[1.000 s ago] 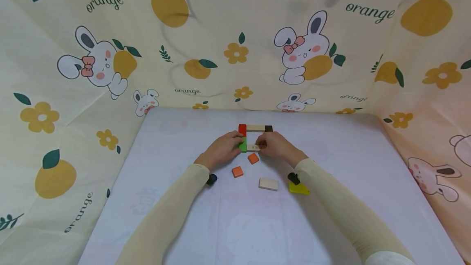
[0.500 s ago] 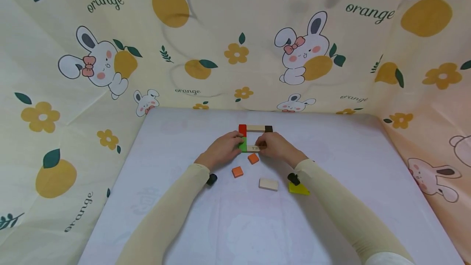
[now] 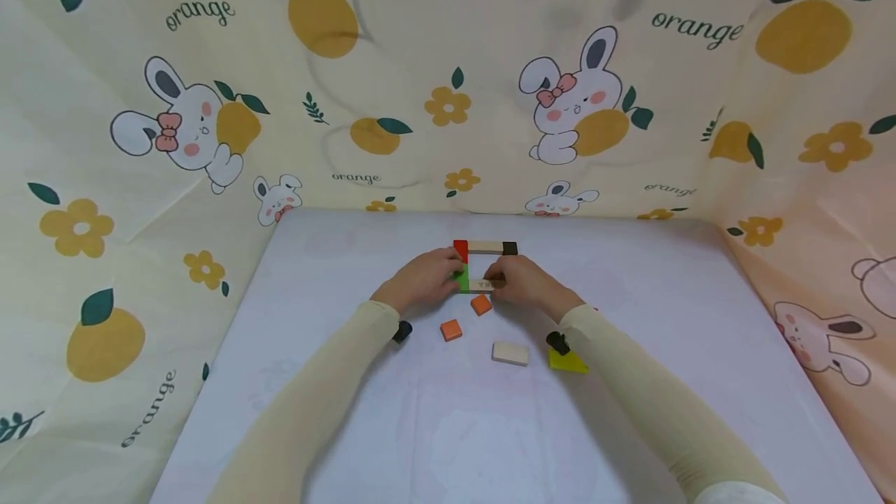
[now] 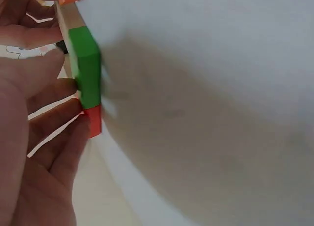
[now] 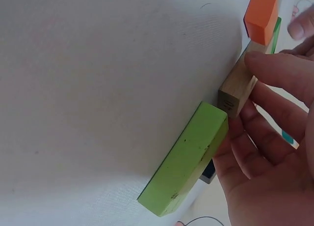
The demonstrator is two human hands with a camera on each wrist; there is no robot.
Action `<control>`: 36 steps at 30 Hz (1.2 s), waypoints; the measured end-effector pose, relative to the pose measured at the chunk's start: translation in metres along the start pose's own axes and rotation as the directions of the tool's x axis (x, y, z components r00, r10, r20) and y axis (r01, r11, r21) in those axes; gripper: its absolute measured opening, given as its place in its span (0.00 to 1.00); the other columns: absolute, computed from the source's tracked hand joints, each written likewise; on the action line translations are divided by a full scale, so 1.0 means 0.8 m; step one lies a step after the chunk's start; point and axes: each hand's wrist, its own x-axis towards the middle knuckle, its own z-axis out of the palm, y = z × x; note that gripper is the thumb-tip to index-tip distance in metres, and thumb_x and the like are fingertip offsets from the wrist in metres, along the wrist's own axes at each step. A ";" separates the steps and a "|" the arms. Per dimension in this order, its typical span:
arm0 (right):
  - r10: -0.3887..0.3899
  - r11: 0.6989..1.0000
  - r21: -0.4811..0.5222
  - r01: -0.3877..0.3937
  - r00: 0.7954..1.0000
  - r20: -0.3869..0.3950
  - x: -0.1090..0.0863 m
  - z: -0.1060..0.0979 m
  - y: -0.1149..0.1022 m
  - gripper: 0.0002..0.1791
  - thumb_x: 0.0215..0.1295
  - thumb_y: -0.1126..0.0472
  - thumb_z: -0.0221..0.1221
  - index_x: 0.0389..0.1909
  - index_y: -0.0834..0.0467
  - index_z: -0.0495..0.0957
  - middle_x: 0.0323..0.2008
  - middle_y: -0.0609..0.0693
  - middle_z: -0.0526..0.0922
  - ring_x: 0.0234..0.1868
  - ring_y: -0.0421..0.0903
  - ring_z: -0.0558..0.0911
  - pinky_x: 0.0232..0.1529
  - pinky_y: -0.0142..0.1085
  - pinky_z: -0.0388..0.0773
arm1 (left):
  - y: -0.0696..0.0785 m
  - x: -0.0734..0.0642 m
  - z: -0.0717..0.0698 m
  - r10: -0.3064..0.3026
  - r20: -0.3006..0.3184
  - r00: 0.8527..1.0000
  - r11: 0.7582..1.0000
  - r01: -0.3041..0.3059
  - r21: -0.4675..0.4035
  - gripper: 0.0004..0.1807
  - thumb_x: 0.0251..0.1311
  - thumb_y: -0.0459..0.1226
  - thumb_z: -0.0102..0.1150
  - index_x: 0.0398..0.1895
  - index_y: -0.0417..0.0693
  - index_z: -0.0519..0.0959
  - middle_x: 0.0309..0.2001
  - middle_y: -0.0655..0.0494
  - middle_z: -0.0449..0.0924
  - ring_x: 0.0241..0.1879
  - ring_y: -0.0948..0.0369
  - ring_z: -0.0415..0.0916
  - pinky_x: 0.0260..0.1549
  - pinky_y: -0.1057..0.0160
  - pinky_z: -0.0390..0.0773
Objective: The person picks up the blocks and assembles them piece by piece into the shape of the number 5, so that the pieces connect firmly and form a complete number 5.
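In the head view, small blocks lie in a rectangular outline: a red block (image 3: pixel 460 250), a green block (image 3: pixel 463 278), a pale wooden strip (image 3: pixel 485 247), a dark block (image 3: pixel 510 248) and a near wooden block (image 3: pixel 481 285). My left hand (image 3: pixel 427 277) rests its fingertips along the red and green blocks. My right hand (image 3: pixel 530 282) pinches the near wooden block, thumb on one side and fingers on the other. The right wrist view shows a lime-green block (image 5: pixel 184 159) by that block's end; in the head view my right hand hides it.
Two orange blocks (image 3: pixel 451 330) lie on the near side of the outline. Closer to me are a loose wooden block (image 3: pixel 510 353) and a yellow block (image 3: pixel 568 362), partly under the right sleeve. A patterned cloth (image 3: pixel 392 84) stands behind the white table (image 3: pixel 448 426).
The head view has shifted very slightly. Both hands keep their places on the blocks.
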 end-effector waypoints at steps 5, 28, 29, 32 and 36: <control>-0.002 1.000 0.019 0.002 1.000 0.012 -0.001 0.002 0.000 0.18 0.67 0.66 0.72 0.57 0.60 0.88 0.46 0.48 0.88 0.45 0.49 0.80 0.55 0.46 0.80 | 0.000 0.009 -0.001 -0.039 0.000 0.999 0.999 0.039 -0.033 0.15 0.81 0.43 0.60 0.63 0.49 0.85 0.58 0.57 0.80 0.56 0.59 0.76 0.64 0.58 0.76; -0.090 0.993 0.073 0.094 0.994 -0.059 -0.042 -0.022 -0.011 0.16 0.70 0.63 0.71 0.57 0.58 0.88 0.54 0.50 0.87 0.53 0.52 0.82 0.57 0.50 0.82 | 0.028 -0.022 0.018 0.042 -0.088 0.995 0.998 -0.046 -0.052 0.19 0.82 0.35 0.56 0.69 0.45 0.83 0.69 0.54 0.75 0.70 0.56 0.68 0.72 0.58 0.70; -0.107 0.991 0.075 0.110 0.993 -0.050 -0.044 -0.021 -0.012 0.16 0.70 0.64 0.71 0.57 0.58 0.89 0.53 0.49 0.87 0.53 0.51 0.82 0.58 0.50 0.82 | 0.031 -0.027 0.022 0.051 -0.084 0.995 0.998 -0.054 -0.040 0.19 0.82 0.35 0.56 0.71 0.46 0.82 0.70 0.54 0.74 0.71 0.56 0.68 0.72 0.58 0.69; -0.155 0.984 0.089 0.157 0.987 -0.030 -0.047 -0.012 -0.016 0.16 0.70 0.67 0.71 0.57 0.57 0.89 0.52 0.46 0.87 0.54 0.49 0.83 0.59 0.48 0.82 | 0.035 -0.034 0.031 0.077 -0.086 0.993 0.997 -0.078 -0.010 0.22 0.83 0.35 0.54 0.75 0.46 0.78 0.72 0.53 0.73 0.73 0.56 0.66 0.73 0.58 0.68; -0.201 0.974 0.100 0.202 0.979 -0.025 -0.047 -0.001 -0.018 0.17 0.69 0.70 0.70 0.57 0.58 0.89 0.53 0.47 0.87 0.55 0.48 0.83 0.61 0.47 0.81 | 0.035 -0.034 0.037 0.081 -0.074 0.994 0.997 -0.081 -0.008 0.23 0.84 0.35 0.52 0.77 0.47 0.77 0.71 0.53 0.73 0.72 0.56 0.67 0.72 0.59 0.69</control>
